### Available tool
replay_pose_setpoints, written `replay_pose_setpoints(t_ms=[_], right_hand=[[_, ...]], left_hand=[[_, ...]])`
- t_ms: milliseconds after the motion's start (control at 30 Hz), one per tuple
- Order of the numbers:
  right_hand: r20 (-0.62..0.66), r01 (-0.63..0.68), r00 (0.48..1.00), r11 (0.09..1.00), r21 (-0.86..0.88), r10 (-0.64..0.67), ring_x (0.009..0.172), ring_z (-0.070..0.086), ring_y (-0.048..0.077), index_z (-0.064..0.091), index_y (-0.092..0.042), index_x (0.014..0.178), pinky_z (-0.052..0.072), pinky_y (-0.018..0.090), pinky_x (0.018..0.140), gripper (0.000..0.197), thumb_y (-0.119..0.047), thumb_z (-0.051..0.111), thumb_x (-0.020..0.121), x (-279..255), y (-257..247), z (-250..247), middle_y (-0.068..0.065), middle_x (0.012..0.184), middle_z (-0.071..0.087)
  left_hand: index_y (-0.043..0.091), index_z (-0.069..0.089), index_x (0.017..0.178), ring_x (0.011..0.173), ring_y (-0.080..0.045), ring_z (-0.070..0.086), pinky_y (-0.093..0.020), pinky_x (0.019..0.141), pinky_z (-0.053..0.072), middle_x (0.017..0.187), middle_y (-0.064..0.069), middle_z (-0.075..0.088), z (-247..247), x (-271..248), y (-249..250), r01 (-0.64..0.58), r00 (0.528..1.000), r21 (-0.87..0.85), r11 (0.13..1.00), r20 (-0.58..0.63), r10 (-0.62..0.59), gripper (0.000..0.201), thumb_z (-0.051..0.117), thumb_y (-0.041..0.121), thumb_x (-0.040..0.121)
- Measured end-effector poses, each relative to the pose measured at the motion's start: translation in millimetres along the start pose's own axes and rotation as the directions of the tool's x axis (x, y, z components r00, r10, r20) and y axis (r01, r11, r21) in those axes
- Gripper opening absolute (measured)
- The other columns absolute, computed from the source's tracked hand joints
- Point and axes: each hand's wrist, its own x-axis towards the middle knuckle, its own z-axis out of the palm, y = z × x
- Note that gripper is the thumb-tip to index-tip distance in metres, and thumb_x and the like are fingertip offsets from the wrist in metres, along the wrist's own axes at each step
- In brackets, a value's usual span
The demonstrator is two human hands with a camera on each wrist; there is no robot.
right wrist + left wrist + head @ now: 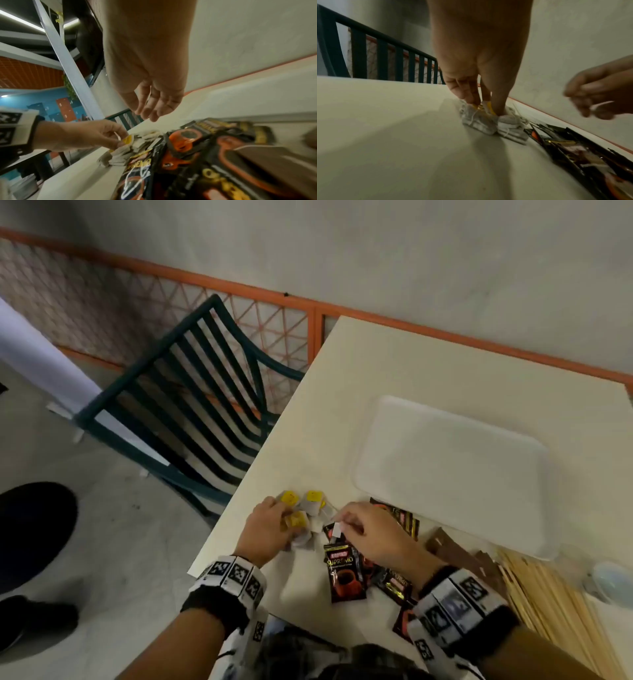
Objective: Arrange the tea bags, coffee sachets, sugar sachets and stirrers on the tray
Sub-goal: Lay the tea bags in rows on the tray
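Note:
A cluster of tea bags (310,508) with yellow tags lies near the table's left edge. My left hand (287,518) pinches the tea bags (477,121) from above, fingertips on a yellow tag (127,139). My right hand (342,525) hovers just right of them and pinches a small white tag (337,530). Under it lie black and red coffee sachets (346,573), with brown sugar sachets (448,546) and wooden stirrers (548,594) further right. The white tray (452,474) sits bare beyond both hands.
A dark green slatted chair (191,405) stands against the table's left edge (239,491). A pale round object (609,580) lies at the far right, past the stirrers. A dark-clothed person's leg and shoe (34,542) are on the floor at left.

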Motion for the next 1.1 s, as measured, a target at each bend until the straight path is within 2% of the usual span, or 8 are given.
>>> replay_pose_setpoints(t_ms=[167, 333, 400, 533, 633, 800, 933, 1100], right_hand=[[0.056, -0.059, 0.996, 0.997, -0.057, 0.062, 0.108, 0.051, 0.018, 0.051, -0.014, 0.125, 0.042, 0.027, 0.095, 0.035, -0.023, 0.055, 0.091, 41, -18, 21, 0.006, 0.120, 0.049], [0.053, -0.039, 0.998, 0.997, 0.068, 0.035, 0.070, 0.046, 0.011, 0.060, -0.021, 0.086, 0.035, 0.024, 0.063, 0.010, -0.029, 0.064, 0.083, 48, -20, 30, -0.001, 0.077, 0.049], [0.004, -0.064, 0.998, 0.985, 0.161, 0.064, 0.066, 0.049, 0.010, 0.057, -0.015, 0.083, 0.037, 0.021, 0.061, 0.013, -0.025, 0.066, 0.084, 47, -16, 31, -0.001, 0.071, 0.056], [-0.073, -0.133, 0.985, 0.962, 0.238, 0.154, 0.068, 0.051, 0.008, 0.061, -0.009, 0.087, 0.039, 0.014, 0.063, 0.011, -0.018, 0.066, 0.084, 45, -1, 11, 0.000, 0.075, 0.059], [-0.128, -0.192, 0.962, 0.932, 0.307, 0.240, 0.070, 0.054, 0.014, 0.062, -0.007, 0.088, 0.044, 0.027, 0.068, 0.014, -0.020, 0.065, 0.085, 45, 20, -17, 0.003, 0.075, 0.060], [-0.254, -0.242, 0.898, 0.884, 0.399, 0.360, 0.070, 0.053, 0.017, 0.061, -0.017, 0.079, 0.044, 0.036, 0.073, 0.007, -0.018, 0.064, 0.086, 65, 57, -70, 0.001, 0.073, 0.061], [-0.316, -0.268, 0.833, 0.830, 0.489, 0.455, 0.071, 0.054, 0.019, 0.061, -0.007, 0.087, 0.046, 0.030, 0.068, 0.005, -0.013, 0.063, 0.087, 97, 86, -108, 0.010, 0.082, 0.060], [-0.331, -0.294, 0.787, 0.788, 0.541, 0.521, 0.059, 0.051, 0.014, 0.056, -0.015, 0.066, 0.044, 0.023, 0.059, 0.022, -0.006, 0.061, 0.085, 148, 116, -138, 0.014, 0.078, 0.058]], left_hand=[[0.010, 0.064, 0.100, 0.087, -0.022, 0.055, -0.017, 0.069, 0.042, 0.095, -0.004, 0.056, -10, 3, -4, -0.118, 0.993, -0.099, 0.988, -0.010, 0.117, 0.023, 0.067, 0.018, 0.080], [0.010, 0.068, 0.097, 0.064, -0.006, 0.051, -0.018, 0.065, 0.043, 0.078, 0.002, 0.058, -22, 6, -2, -0.230, 0.973, -0.245, 0.942, -0.040, 0.227, 0.023, 0.066, 0.025, 0.079], [0.012, 0.067, 0.095, 0.064, -0.009, 0.053, -0.023, 0.067, 0.047, 0.074, 0.000, 0.060, -23, 10, 0, -0.217, 0.975, -0.309, 0.926, -0.025, 0.220, 0.020, 0.066, 0.024, 0.079], [0.020, 0.064, 0.103, 0.072, 0.002, 0.057, -0.007, 0.063, 0.044, 0.082, 0.011, 0.062, -23, 20, 12, -0.203, 0.972, -0.447, 0.871, 0.013, 0.233, 0.017, 0.063, 0.020, 0.086], [0.016, 0.064, 0.106, 0.088, -0.009, 0.057, -0.005, 0.072, 0.040, 0.100, 0.002, 0.061, -18, 37, 16, -0.220, 0.974, -0.310, 0.925, -0.010, 0.228, 0.020, 0.058, 0.024, 0.089], [0.017, 0.044, 0.131, 0.108, -0.027, 0.046, -0.031, 0.092, 0.039, 0.120, -0.011, 0.043, -4, 60, 22, -0.174, 0.968, 0.140, 0.975, 0.206, 0.144, 0.054, 0.055, 0.041, 0.085], [0.018, 0.055, 0.111, 0.096, -0.020, 0.047, -0.028, 0.085, 0.044, 0.107, -0.003, 0.044, 0, 64, 24, -0.132, 0.976, 0.087, 0.987, 0.185, 0.114, 0.035, 0.065, 0.034, 0.081], [0.024, 0.049, 0.076, 0.074, -0.007, 0.051, -0.014, 0.059, 0.037, 0.087, 0.002, 0.053, -9, 61, 30, -0.100, 0.982, -0.071, 0.992, 0.154, 0.110, 0.021, 0.070, 0.022, 0.077]])
